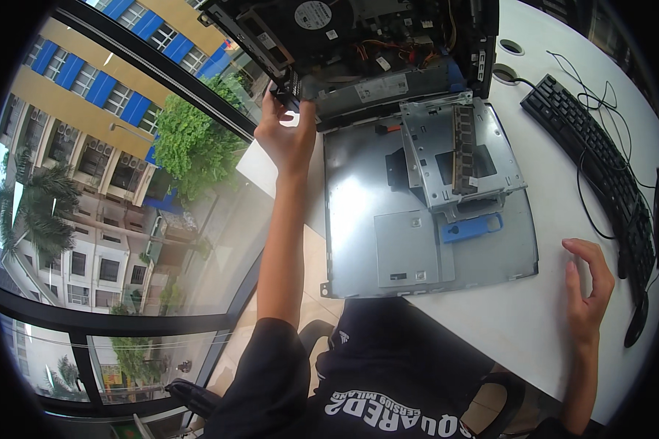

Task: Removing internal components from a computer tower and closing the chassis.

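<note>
An opened desktop computer case stands at the far side of the table, its wiring and boards showing. My left hand reaches up to its near left corner, thumb and fingers closed on the edge there; the fingertips are partly hidden. In front of the case lies a flat metal side panel. On that panel rest a metal drive bracket, a memory module lying across the bracket, and a blue plastic piece. Over the right part of the table, my right hand is open, fingers curved and holding nothing.
A black keyboard with loose cables lies along the right side, a black mouse below it. Two round cable holes pierce the white table at the far right. A large window borders the left.
</note>
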`<control>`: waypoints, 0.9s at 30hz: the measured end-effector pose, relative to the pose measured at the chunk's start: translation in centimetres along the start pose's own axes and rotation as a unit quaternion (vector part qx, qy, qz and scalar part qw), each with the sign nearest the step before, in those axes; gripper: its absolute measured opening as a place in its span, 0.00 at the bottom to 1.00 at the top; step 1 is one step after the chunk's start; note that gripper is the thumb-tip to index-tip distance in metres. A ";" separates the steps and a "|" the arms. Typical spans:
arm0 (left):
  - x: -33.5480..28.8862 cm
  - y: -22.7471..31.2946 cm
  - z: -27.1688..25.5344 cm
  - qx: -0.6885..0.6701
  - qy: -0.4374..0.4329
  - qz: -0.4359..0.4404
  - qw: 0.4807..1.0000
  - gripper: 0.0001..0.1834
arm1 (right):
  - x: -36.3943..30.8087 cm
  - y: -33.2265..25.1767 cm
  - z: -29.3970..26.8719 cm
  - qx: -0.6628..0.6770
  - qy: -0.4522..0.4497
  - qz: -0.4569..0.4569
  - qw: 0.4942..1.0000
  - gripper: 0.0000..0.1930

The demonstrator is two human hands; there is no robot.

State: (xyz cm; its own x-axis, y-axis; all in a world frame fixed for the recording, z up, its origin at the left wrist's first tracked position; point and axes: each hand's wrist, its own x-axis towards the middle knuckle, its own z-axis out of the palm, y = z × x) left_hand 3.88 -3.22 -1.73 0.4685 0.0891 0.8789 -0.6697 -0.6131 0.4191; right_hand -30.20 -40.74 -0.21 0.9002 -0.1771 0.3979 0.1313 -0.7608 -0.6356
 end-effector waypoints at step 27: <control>-0.1 -0.3 -1.2 -0.115 0.109 -0.181 0.971 0.13 | -0.1 0.5 -0.1 -0.018 -0.029 0.017 0.999 0.14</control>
State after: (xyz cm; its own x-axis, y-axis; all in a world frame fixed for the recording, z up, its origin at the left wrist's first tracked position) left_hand 3.35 -2.07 -1.67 0.5813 0.4446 0.6814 -0.6066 -0.3213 0.7272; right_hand -30.25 -41.18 -0.51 0.9264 -0.1684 0.3368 0.0857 -0.7767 -0.6240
